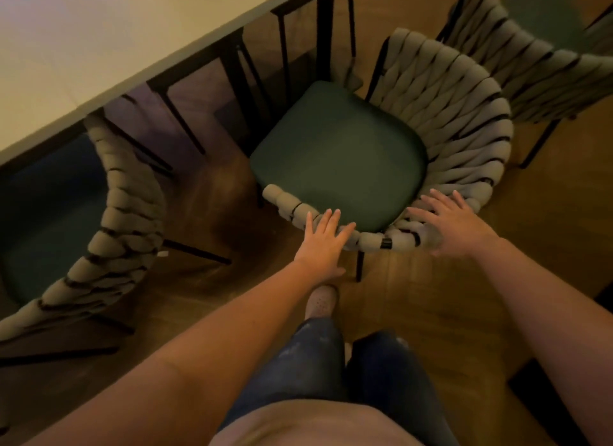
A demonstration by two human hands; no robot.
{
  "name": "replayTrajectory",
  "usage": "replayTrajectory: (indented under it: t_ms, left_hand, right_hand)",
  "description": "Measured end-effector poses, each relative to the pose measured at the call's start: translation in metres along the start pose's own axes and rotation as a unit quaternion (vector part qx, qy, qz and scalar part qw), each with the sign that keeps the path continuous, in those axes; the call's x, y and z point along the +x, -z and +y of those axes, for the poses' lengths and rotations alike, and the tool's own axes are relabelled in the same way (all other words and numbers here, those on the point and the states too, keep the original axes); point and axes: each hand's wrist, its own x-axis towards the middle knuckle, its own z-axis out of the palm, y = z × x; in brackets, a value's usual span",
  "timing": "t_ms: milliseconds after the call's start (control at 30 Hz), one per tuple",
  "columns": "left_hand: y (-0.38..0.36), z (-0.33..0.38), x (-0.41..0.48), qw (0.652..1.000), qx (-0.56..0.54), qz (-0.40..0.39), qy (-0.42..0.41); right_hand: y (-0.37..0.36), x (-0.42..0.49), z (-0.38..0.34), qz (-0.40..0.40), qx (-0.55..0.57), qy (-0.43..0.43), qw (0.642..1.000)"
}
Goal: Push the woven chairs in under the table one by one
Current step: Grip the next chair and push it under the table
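Our fingers on the left hand are straight and lying close together, flat over the top rail of the middle chair, with the thumb down below the rail. The right hand has its fingers fanned out wide, palm flat on the curved back rail a bit further round. Neither hand is curled around anything, just laid flat on the weave.

The middle chair's open front faces up and left toward the table, and the line from back to front runs on a diagonal to the table edge rather than square to it. Its front edge sits just at the table's dark legs, with most of the seat out on the floor.

The back is a wraparound tub shape made of fat, padded grey-beige straps woven over a thin black metal frame, kind of puffy like rolled tubes. The seat cushion is dark green, smooth, and a rounded square.

The left chair has the same weave, and its seat is partly in under the table. The far chair at upper right stands just behind the middle one, well out from the table. The table top is pale, smooth and flat with a thin edge. The floor is warm brown wood. Our jeans and a light shoe show below.
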Motion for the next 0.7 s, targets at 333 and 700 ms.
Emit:
replayTrajectory:
  t_ms: [333, 700]
  left_hand:
    - [0.015, 0.088, 0.097, 0.981, -0.136, -0.139, 0.018]
    - [0.028, 0.175, 0.161, 0.932, -0.288, -0.1, 0.197]
  right_hand:
    - [-0.012, 0.046, 0.133, -0.048, -0.095, 0.097, 0.99]
    - [0.021, 0.125, 0.247, -0.012, -0.209, 0.222, 0.952]
